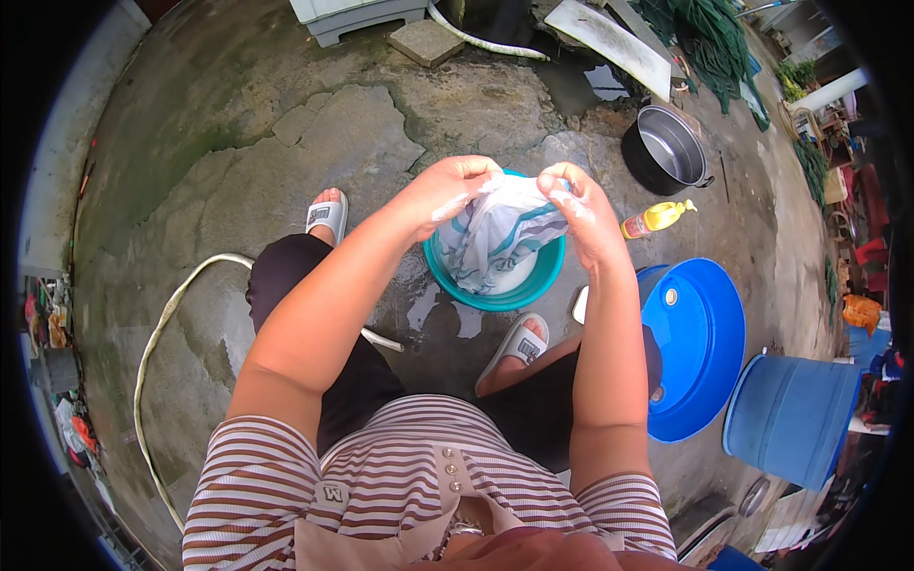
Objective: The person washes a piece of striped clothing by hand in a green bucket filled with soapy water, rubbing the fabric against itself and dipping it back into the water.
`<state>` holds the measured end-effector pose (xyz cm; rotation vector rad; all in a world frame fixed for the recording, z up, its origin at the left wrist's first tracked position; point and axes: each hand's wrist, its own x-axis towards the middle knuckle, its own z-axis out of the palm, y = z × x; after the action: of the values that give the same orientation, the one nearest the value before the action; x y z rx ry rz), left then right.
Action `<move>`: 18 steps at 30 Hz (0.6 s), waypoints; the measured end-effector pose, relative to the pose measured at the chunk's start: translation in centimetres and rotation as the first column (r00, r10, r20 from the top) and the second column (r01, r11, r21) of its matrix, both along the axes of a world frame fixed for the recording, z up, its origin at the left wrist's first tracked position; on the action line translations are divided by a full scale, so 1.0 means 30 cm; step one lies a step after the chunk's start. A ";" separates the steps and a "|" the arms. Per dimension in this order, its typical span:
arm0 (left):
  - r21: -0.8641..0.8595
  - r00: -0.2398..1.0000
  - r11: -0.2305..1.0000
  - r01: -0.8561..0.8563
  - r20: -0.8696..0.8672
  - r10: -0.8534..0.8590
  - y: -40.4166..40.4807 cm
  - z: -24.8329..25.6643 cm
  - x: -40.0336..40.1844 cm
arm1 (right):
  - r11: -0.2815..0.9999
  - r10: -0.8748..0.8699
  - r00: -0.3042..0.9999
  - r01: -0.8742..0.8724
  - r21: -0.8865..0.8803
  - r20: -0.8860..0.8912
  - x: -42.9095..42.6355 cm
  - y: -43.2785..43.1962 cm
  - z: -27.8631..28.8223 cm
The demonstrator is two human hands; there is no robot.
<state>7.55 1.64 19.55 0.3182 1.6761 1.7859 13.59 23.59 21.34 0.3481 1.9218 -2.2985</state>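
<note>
A wet white cloth with teal and purple stripes (493,232) is held up between my two hands, its lower part hanging into a round teal plastic basin (528,296). My left hand (457,187) pinches the upper left of the cloth between thumb and fingers. At the cloth's upper right, my right hand (580,207) grips its edge in the same way. White suds cling to both hands. Cloudy, soapy water (518,277) shows in the basin beneath the cloth.
Right of the basin stand a yellow detergent bottle (653,220), a dark metal pot (664,153), an open blue tub (703,342) and a blue barrel (792,421). A pale hose (151,350) curves over the wet concrete at left. A white board (607,43) lies by a puddle.
</note>
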 end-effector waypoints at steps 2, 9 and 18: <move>0.017 0.999 0.999 -0.031 -0.007 0.031 -0.012 0.018 -0.004 | 0.922 0.249 0.961 -0.197 0.334 -0.121 0.011 -0.021 0.024; -0.159 0.806 0.986 -0.040 -0.589 -0.063 -0.015 -0.042 -0.041 | 0.995 0.074 0.987 -0.062 0.084 -0.142 0.022 -0.027 0.017; -0.478 0.932 0.807 0.348 0.082 -0.353 0.016 -0.112 0.028 | 0.993 0.080 0.969 -0.098 -0.066 -0.235 0.037 0.003 0.036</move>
<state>8.39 2.12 16.19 0.3810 1.8637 1.0485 14.70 23.66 22.43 -0.0173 1.8961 -2.4381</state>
